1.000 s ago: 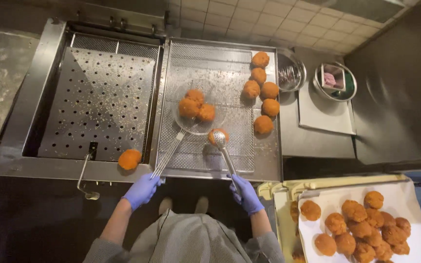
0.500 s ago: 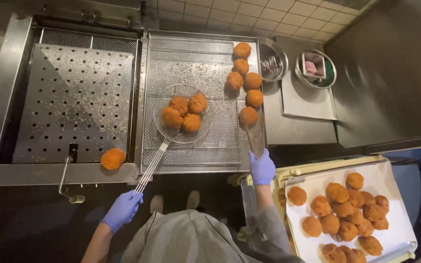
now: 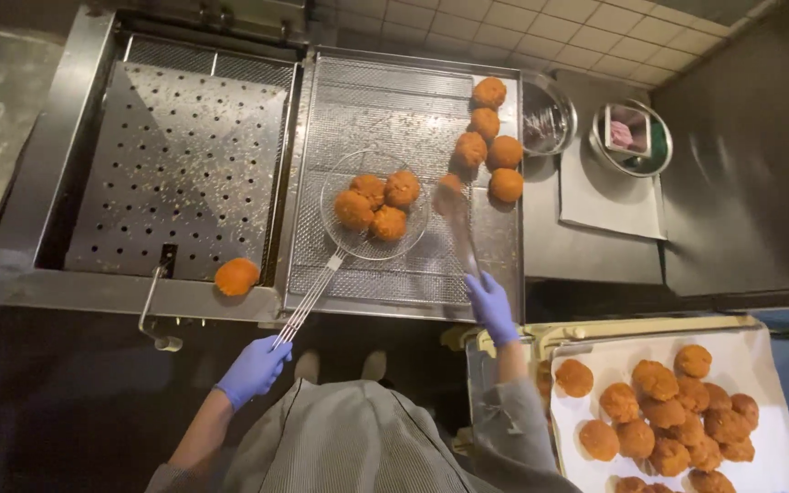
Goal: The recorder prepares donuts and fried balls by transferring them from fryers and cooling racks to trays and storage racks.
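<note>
My left hand (image 3: 253, 369), in a blue glove, grips the long wire handle of a round mesh skimmer (image 3: 374, 217) that carries three breaded orange balls over the draining grid (image 3: 385, 119). My right hand (image 3: 492, 307), also gloved, holds metal tongs (image 3: 461, 228) whose blurred tips pinch one breaded ball (image 3: 450, 185). That ball hangs just right of the skimmer, close to a cluster of several fried balls (image 3: 489, 137) lying along the grid's right side.
A perforated cover (image 3: 175, 164) lies over the fryer vat at left, with one ball (image 3: 236, 276) on its front rim. Two metal bowls (image 3: 548, 119) (image 3: 632, 137) stand on the counter. A paper-lined tray (image 3: 760, 365) with several breaded balls sits at lower right.
The tongs have lifted a ball from beside the skimmer and carried it right toward the cluster. The skimmer has stayed over the grid. My view has shifted left and down.
</note>
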